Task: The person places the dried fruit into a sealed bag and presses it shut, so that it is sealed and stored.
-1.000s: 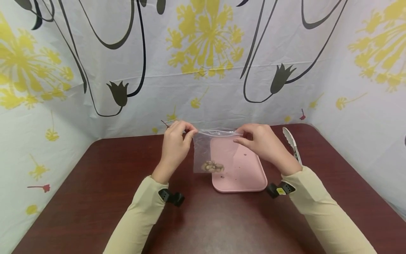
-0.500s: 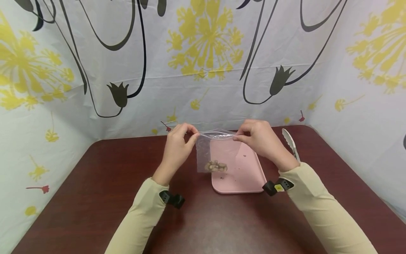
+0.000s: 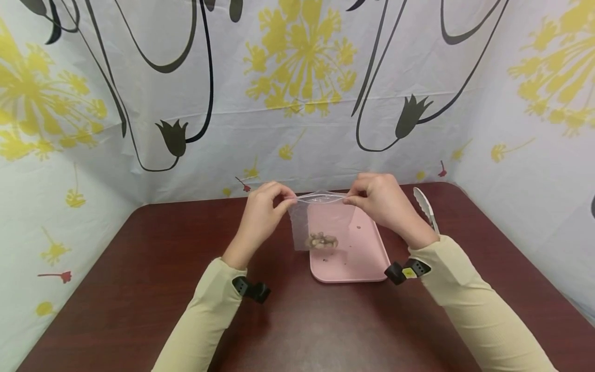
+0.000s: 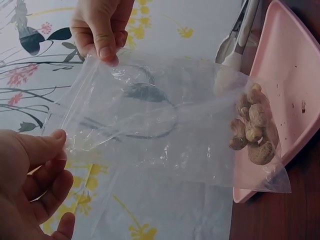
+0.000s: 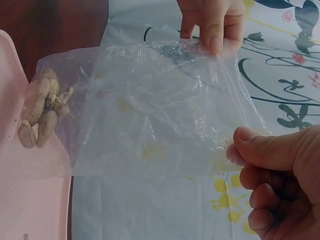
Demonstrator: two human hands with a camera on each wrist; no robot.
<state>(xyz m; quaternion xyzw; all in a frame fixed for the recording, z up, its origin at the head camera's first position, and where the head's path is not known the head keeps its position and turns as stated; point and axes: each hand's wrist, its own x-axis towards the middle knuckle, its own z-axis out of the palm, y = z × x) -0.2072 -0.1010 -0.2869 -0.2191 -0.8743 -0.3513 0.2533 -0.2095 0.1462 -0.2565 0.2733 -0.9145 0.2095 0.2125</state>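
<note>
A clear zip-top plastic bag (image 3: 299, 226) hangs upright between both hands, over the near-left part of a pink tray (image 3: 367, 258). My left hand (image 3: 261, 213) pinches its top left corner between thumb and fingers. At the other top corner, my right hand (image 3: 382, 200) does the same. The bag's mouth shows as a narrow gap between two lips. Several unshelled peanuts (image 4: 254, 125) lie gathered at the bottom of the bag; the right wrist view shows these peanuts (image 5: 42, 107) too, through the film.
White-tipped tongs (image 3: 425, 205) lie right of the tray, partly behind the right forearm. Small dark crumbs dot the tray. All this is on a dark red-brown table (image 3: 186, 289), with a flower-printed white sheet (image 3: 223, 155) hanging behind and at the sides.
The bag and my left hand have shifted slightly to the right. My right thumb has come in against the bag's edge, and the bag's lips have parted a little at the middle.
</note>
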